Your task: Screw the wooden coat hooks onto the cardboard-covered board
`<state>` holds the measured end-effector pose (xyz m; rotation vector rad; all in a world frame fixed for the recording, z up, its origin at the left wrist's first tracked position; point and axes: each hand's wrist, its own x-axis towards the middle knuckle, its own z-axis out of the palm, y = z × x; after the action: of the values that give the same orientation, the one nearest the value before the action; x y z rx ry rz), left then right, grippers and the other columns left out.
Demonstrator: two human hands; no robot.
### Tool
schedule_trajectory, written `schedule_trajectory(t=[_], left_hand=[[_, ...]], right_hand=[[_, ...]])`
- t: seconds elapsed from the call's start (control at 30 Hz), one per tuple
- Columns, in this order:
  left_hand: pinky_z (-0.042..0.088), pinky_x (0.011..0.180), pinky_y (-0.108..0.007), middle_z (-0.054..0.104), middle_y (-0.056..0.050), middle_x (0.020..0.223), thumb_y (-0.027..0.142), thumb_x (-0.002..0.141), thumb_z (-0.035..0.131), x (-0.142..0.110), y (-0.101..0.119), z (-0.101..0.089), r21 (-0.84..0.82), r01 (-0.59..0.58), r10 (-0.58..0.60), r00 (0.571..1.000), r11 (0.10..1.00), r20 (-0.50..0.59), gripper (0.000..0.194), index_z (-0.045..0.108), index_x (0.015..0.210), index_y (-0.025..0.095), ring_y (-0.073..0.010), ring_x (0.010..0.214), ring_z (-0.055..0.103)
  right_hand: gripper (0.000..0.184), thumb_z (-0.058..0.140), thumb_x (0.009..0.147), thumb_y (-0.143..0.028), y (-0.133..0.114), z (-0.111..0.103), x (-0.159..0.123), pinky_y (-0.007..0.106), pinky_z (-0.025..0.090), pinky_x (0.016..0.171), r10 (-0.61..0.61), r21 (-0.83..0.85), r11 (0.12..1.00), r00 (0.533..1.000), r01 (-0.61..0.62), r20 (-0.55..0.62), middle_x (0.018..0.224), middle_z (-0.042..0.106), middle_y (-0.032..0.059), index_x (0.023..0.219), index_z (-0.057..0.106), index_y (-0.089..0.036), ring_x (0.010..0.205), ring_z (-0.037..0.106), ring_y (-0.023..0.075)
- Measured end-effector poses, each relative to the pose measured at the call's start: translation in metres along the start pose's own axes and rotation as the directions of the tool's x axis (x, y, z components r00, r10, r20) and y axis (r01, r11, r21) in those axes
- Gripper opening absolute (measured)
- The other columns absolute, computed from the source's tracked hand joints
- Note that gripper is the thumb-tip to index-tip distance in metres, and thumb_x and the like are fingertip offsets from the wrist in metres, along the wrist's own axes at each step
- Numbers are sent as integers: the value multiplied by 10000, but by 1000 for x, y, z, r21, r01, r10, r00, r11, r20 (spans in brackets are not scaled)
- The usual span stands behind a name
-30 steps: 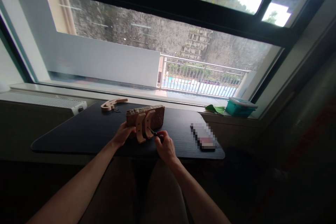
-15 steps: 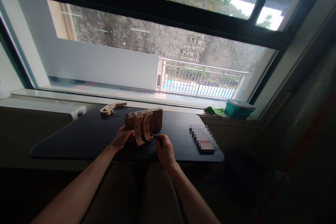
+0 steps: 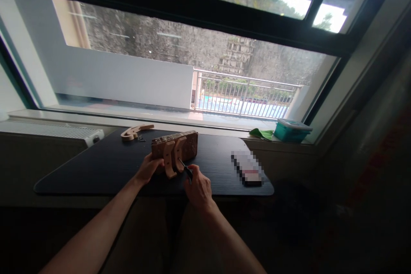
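A brown wooden block (image 3: 189, 144) stands on edge on the black table (image 3: 105, 167), with two pale wooden hooks (image 3: 173, 157) fixed to its near face. My left hand (image 3: 148, 168) is closed round the block's left end and steadies it. My right hand (image 3: 198, 185) grips a small dark screwdriver (image 3: 185, 168) whose tip rests against the right-hand hook.
A loose wooden hook (image 3: 135, 131) and a few small dark screws (image 3: 140, 138) lie at the table's far left. A flat blurred object (image 3: 248, 168) lies at the right. On the window sill sit a teal box (image 3: 291, 130) and a green leaf (image 3: 261, 133). A white radiator (image 3: 54, 131) is at left.
My right hand has shifted slightly left and nearer, turning the screwdriver at the hook. My left hand and the block stay put; the view has drifted a little.
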<state>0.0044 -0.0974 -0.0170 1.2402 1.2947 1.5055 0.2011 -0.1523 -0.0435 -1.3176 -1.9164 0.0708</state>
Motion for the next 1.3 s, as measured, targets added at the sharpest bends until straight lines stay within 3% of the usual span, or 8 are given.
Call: schedule_trajectory(t=[0.4, 0.5, 0.57, 0.7, 0.93, 1.1, 1.2, 1.3], left_hand=[[317, 460, -227, 508, 59, 464, 191, 472, 581, 0, 0, -1, -43, 14, -14, 1000, 999, 22, 79, 515, 506, 165, -94, 464, 420], [327, 464, -229, 516, 57, 468, 188, 469, 578, 0, 0, 0, -54, 10, -9, 1000, 998, 21, 74, 526, 514, 162, -100, 474, 434], [331, 467, -228, 519, 55, 468, 183, 465, 577, 0, 1, 0, -59, 2, -1, 1000, 998, 21, 71, 527, 509, 159, -101, 480, 439], [326, 457, -225, 513, 56, 460, 186, 466, 574, -1, 3, 1, -59, 0, 1, 1000, 998, 22, 76, 522, 512, 156, -95, 465, 428], [334, 464, -226, 515, 63, 471, 197, 467, 577, -4, 3, 1, -59, -6, 7, 1000, 998, 15, 96, 525, 537, 157, -95, 469, 427], [328, 466, -227, 514, 58, 460, 195, 464, 578, -2, 1, 1, -47, -8, 8, 1000, 999, -1, 83, 517, 506, 157, -99, 476, 431], [331, 472, -228, 518, 55, 463, 199, 466, 582, -2, 1, 1, -43, -8, 8, 1000, 999, 0, 81, 525, 502, 154, -101, 484, 437], [329, 474, -229, 516, 53, 461, 202, 470, 579, -2, 1, 1, -40, -10, 10, 1000, 999, 6, 77, 524, 494, 153, -101, 484, 435]], right_hand=[[136, 469, 901, -200, 7, -24, 23, 253, 400, 640, -301, -340, 887, 949, 314, 90, 802, 646, 34, 902, 605, -203, 738, 602, 158], [126, 482, 895, -236, 5, -16, 21, 257, 404, 649, -212, -239, 946, 975, 221, 65, 824, 671, 36, 919, 598, -193, 746, 623, 163], [167, 478, 897, -288, 4, -11, 18, 258, 411, 651, -31, -114, 993, 999, 34, 30, 827, 689, 37, 968, 591, -189, 750, 638, 168], [248, 428, 910, -359, 3, -8, 20, 253, 411, 614, 262, 57, 962, 960, -268, 94, 781, 701, 39, 886, 606, -187, 726, 646, 169], [235, 515, 845, -295, -6, -29, 23, 271, 354, 604, 49, -187, 982, 993, -27, 110, 836, 701, 22, 1056, 544, -197, 735, 652, 197], [96, 468, 888, -219, -7, -28, 26, 264, 327, 596, -153, -327, 926, 980, 187, 125, 825, 671, 24, 853, 555, -201, 761, 637, 170], [112, 466, 901, -260, -5, -20, 24, 264, 332, 600, -134, -271, 949, 984, 161, 113, 802, 678, 21, 871, 555, -200, 732, 640, 170], [188, 430, 920, -326, -8, -13, 19, 266, 348, 610, 77, -144, 988, 993, -63, 91, 798, 696, 28, 961, 554, -191, 730, 652, 183]])
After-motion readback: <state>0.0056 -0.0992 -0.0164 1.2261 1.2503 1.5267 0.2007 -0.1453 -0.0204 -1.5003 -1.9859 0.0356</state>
